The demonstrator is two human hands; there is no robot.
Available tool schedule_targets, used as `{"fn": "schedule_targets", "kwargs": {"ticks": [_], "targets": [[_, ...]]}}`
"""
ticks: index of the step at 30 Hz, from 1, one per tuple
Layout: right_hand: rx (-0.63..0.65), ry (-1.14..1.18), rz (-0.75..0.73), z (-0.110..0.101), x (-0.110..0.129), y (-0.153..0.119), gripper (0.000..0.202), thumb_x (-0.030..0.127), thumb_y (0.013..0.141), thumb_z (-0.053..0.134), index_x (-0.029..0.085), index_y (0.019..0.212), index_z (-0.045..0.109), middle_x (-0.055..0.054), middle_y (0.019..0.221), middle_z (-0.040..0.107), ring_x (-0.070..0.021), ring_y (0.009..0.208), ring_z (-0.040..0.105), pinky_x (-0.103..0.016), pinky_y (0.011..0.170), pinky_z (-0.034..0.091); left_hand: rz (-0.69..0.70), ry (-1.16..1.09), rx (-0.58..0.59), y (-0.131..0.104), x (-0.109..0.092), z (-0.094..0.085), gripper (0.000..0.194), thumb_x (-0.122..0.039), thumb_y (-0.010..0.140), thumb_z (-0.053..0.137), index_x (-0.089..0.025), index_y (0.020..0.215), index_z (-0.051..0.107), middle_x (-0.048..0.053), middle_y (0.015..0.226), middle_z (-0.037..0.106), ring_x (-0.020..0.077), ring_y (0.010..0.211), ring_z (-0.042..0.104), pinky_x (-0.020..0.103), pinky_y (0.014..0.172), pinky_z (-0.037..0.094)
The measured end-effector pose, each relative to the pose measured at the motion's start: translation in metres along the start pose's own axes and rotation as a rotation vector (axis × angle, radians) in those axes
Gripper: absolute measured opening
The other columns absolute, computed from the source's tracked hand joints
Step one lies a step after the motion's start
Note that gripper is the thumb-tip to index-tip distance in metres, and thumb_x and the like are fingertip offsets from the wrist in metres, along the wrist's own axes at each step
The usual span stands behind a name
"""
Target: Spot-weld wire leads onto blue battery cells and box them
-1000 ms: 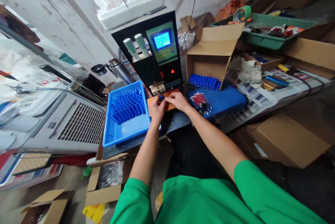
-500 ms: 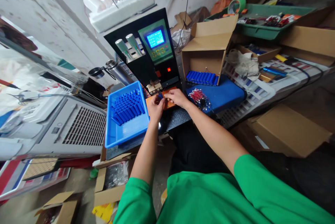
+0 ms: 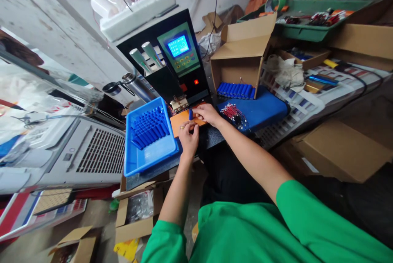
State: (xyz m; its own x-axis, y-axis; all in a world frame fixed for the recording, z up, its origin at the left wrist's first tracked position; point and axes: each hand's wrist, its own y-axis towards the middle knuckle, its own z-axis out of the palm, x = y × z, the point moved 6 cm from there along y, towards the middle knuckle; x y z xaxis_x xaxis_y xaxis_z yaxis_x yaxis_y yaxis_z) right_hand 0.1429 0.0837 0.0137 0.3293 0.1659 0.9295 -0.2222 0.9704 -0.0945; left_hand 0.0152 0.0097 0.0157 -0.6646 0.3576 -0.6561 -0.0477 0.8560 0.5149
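On the orange work surface [image 3: 176,123], in front of a black machine [image 3: 166,78] with a lit blue screen, stands a blue cylinder [image 3: 190,114]. My right hand [image 3: 207,114] is at its right side, fingertips pinched together close to it; what they hold is too small to make out. Just below the cylinder, my left hand [image 3: 188,135] has its fingers curled together near the orange surface's front edge, and anything between them is hidden. To the left, a blue tray [image 3: 147,160] holds rows of blue cylinders [image 3: 150,128].
Right of the machine, an open cardboard box [image 3: 238,50] holds more blue cylinders. Red, white and black wires [image 3: 233,115] lie on a blue surface [image 3: 267,109]. A metal flask [image 3: 138,85] stands behind the tray. A green tray [image 3: 307,31] sits at the back right.
My left hand has drawn back toward my body, away from the blue cylinder, which now shows more fully. My right hand stays near the same spot. The view has shifted slightly.
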Motion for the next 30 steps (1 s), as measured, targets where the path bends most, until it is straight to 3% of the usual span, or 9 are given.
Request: {"fn": "schedule_targets", "kwargs": {"ticks": [7, 14, 20, 23, 25, 28, 30], "targets": [[0.139, -0.123, -0.061, 0.0, 0.0, -0.002, 0.03, 0.036, 0.078, 0.074, 0.014, 0.064, 0.06, 0.004, 0.052, 0.052, -0.0049, 0.042, 0.039, -0.019, 0.039, 0.026, -0.175, -0.114, 0.176, 0.014, 0.017, 0.002, 0.021, -0.036, 0.092, 0.058, -0.02, 0.084, 0.069, 0.005, 0.081, 0.068, 0.0205, 0.084, 0.063, 0.035, 0.082, 0.051], [0.214, -0.263, -0.148, 0.005, -0.002, -0.001, 0.027, 0.038, 0.068, 0.077, 0.012, 0.072, 0.067, 0.004, 0.053, 0.056, -0.008, 0.049, 0.046, -0.022, 0.05, 0.034, -0.22, -0.186, 0.322, 0.031, 0.018, 0.0, 0.018, -0.036, 0.089, 0.059, -0.02, 0.081, 0.061, 0.002, 0.077, 0.065, 0.0174, 0.074, 0.061, 0.031, 0.074, 0.05], [0.156, -0.249, -0.17, 0.003, -0.001, -0.002, 0.026, 0.037, 0.066, 0.076, 0.014, 0.063, 0.063, 0.005, 0.05, 0.053, -0.0076, 0.049, 0.043, -0.021, 0.049, 0.031, -0.209, -0.124, 0.314, 0.038, 0.014, -0.005, 0.015, -0.032, 0.084, 0.062, -0.019, 0.076, 0.062, 0.0, 0.067, 0.061, 0.0149, 0.063, 0.056, 0.027, 0.06, 0.044], [0.09, -0.227, -0.168, -0.001, -0.001, -0.003, 0.026, 0.038, 0.068, 0.074, 0.015, 0.063, 0.062, 0.006, 0.047, 0.049, -0.0073, 0.046, 0.04, -0.021, 0.047, 0.028, -0.149, -0.077, 0.146, 0.038, 0.016, -0.015, 0.012, -0.031, 0.081, 0.065, -0.02, 0.084, 0.064, 0.002, 0.08, 0.066, 0.0164, 0.072, 0.059, 0.027, 0.064, 0.047], [0.023, -0.196, -0.173, -0.004, -0.001, -0.003, 0.026, 0.04, 0.07, 0.072, 0.016, 0.064, 0.061, 0.006, 0.047, 0.048, -0.0074, 0.045, 0.039, -0.021, 0.046, 0.028, -0.083, -0.016, 0.08, 0.039, 0.017, -0.015, 0.021, -0.03, 0.078, 0.069, -0.02, 0.096, 0.066, 0.006, 0.095, 0.069, 0.019, 0.083, 0.062, 0.03, 0.07, 0.05], [-0.061, -0.174, -0.181, -0.008, -0.003, -0.002, 0.028, 0.042, 0.072, 0.071, 0.018, 0.065, 0.059, 0.006, 0.048, 0.048, -0.0079, 0.046, 0.039, -0.022, 0.047, 0.029, 0.013, 0.06, 0.155, 0.043, 0.019, -0.001, 0.032, -0.029, 0.076, 0.073, -0.021, 0.107, 0.068, 0.008, 0.097, 0.069, 0.0231, 0.087, 0.062, 0.036, 0.08, 0.05], [-0.104, -0.161, -0.188, -0.009, -0.005, -0.002, 0.028, 0.042, 0.072, 0.071, 0.018, 0.065, 0.058, 0.007, 0.047, 0.047, -0.0082, 0.046, 0.039, -0.022, 0.047, 0.03, 0.046, 0.109, 0.182, 0.047, 0.02, 0.008, 0.025, -0.028, 0.079, 0.07, -0.02, 0.102, 0.07, 0.009, 0.089, 0.068, 0.0257, 0.088, 0.063, 0.04, 0.086, 0.049]]}}
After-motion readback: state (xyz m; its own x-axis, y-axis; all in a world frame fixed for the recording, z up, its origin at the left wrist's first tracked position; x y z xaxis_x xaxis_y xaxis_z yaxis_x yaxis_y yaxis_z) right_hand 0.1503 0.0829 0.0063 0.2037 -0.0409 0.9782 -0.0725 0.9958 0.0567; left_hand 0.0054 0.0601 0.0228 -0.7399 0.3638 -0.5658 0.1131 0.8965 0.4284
